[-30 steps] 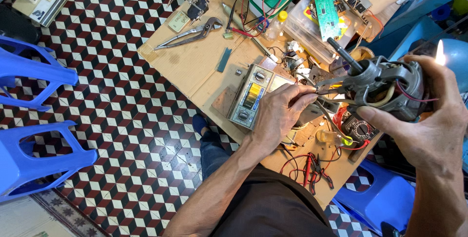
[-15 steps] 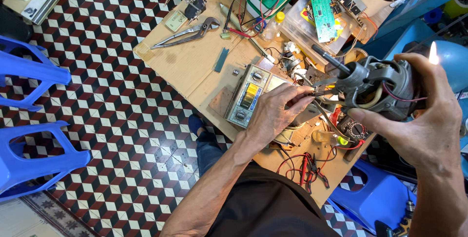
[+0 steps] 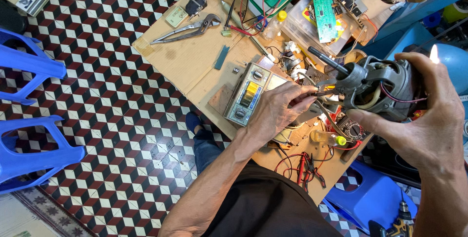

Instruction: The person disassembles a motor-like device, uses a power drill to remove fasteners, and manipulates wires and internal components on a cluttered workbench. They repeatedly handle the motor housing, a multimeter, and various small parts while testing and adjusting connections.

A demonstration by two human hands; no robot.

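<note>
While the right hand (image 3: 429, 120) clasps a motor (image 3: 380, 91) (shaft out), the left hand (image 3: 278, 113) pinches a probe (image 3: 324, 92) above the meter (image 3: 248, 95).

Below me I see a floor (image 3: 97, 120) of small tiles in a cube pattern of black, white and dark red. Two blue plastic stools (image 3: 29, 154) stand at the left edge, one above the other, and another blue stool (image 3: 370, 198) sits at the lower right. A wooden surface (image 3: 190, 56) lies aslant across the middle. Light is bright and even. A patterned rug (image 3: 44, 210) shows at the lower left corner.
</note>
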